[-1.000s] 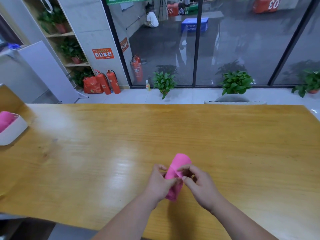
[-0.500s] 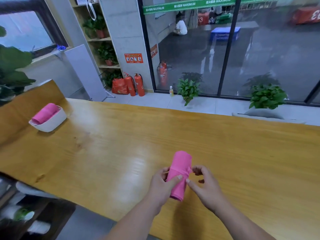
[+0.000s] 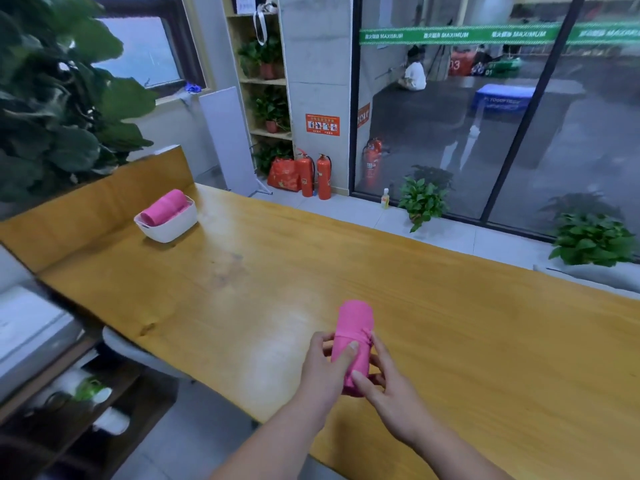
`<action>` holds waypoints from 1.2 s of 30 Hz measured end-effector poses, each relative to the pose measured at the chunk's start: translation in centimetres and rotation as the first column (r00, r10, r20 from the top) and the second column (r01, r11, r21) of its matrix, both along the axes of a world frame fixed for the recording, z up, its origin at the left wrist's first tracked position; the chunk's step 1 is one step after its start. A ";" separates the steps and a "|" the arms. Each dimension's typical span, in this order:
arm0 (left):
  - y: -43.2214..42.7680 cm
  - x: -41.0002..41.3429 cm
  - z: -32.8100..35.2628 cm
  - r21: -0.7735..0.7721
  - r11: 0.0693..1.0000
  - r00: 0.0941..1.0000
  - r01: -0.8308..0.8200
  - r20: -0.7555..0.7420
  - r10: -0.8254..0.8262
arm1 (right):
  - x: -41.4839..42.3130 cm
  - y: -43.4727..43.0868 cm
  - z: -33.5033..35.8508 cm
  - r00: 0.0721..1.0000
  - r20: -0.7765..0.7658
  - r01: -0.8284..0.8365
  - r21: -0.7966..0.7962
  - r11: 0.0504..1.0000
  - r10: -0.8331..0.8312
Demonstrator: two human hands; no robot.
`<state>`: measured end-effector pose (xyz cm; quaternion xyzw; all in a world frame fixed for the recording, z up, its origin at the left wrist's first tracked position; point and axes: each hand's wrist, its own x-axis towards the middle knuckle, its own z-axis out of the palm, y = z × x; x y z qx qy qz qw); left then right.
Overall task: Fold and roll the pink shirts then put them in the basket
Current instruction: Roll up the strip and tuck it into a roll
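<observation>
Both your hands hold the rolled pink shirt (image 3: 354, 341) above the wooden table (image 3: 450, 323): left hand (image 3: 323, 370) wrapped round it, thumb on top, right hand (image 3: 389, 386) gripping its near end. White basket (image 3: 168, 221) sits far left, another pink roll (image 3: 165, 207) inside.

L hand (image 3: 325, 372) & R hand (image 3: 391, 393) both bare. L forearm (image 3: 270, 441) & R forearm (image 3: 460, 455) bare too, right to the bottom frame edge. Nails (image 3: 353, 345) look short & plain, tho blur makes that approx.
</observation>
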<state>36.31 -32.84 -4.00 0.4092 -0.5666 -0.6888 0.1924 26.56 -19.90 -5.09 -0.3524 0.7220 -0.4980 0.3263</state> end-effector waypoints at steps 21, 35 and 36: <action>-17.0 17.9 0.4 -0.261 0.965 0.995 0.017 0.100 0.010 | 15.2 -19.9 3.0 0.931 0.363 -0.032 -0.059 0.998 0.051; -25.6 27.5 2.8 -0.239 0.971 0.987 -0.012 0.155 0.050 | 22.5 -29.0 5.1 0.886 0.391 -0.213 -0.134 0.968 0.250; -26.2 27.9 2.9 -0.234 0.972 0.987 -0.011 0.151 0.047 | 22.7 -29.8 5.2 0.883 0.391 -0.225 -0.137 0.965 0.261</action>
